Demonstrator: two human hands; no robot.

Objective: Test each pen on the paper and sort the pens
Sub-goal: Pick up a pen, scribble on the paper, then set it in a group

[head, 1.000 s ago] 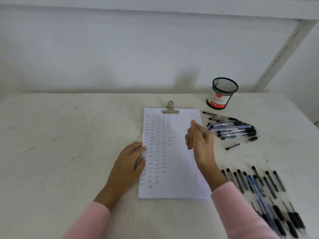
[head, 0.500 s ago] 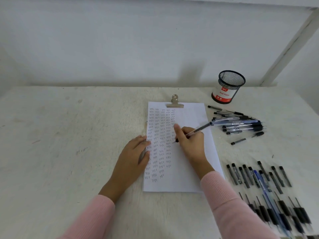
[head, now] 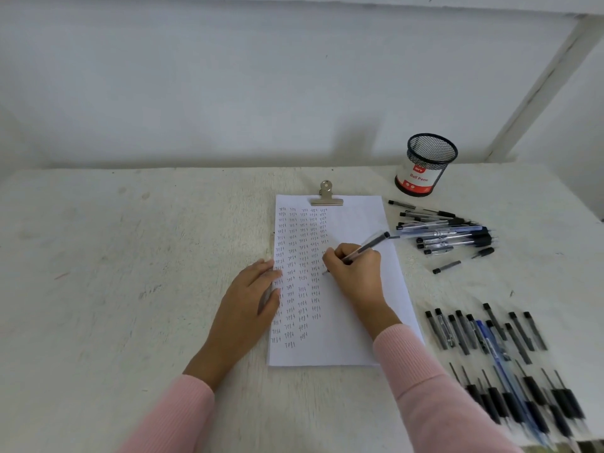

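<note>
A white sheet of paper (head: 356, 223) lies in the middle of the table, held at its top by a metal clip (head: 326, 195). Columns of small handwritten words fill its left half. My right hand (head: 356, 273) grips a clear pen with a black end (head: 372, 244), its tip down on the paper beside the rightmost column. My left hand (head: 251, 295) rests flat on the paper's left edge. A heap of pens (head: 447, 233) lies right of the sheet. Several pens (head: 496, 361) lie in rows at the near right.
A black mesh pen cup (head: 425, 165) with a red and white label stands at the back right. A loose cap and short black piece (head: 464, 261) lie below the heap. A white wall runs behind the table (head: 130, 256).
My right hand carried the pen from near the heap leftward and down onto the paper, then slid a little lower along the column. My left hand stayed on the paper's edge.
</note>
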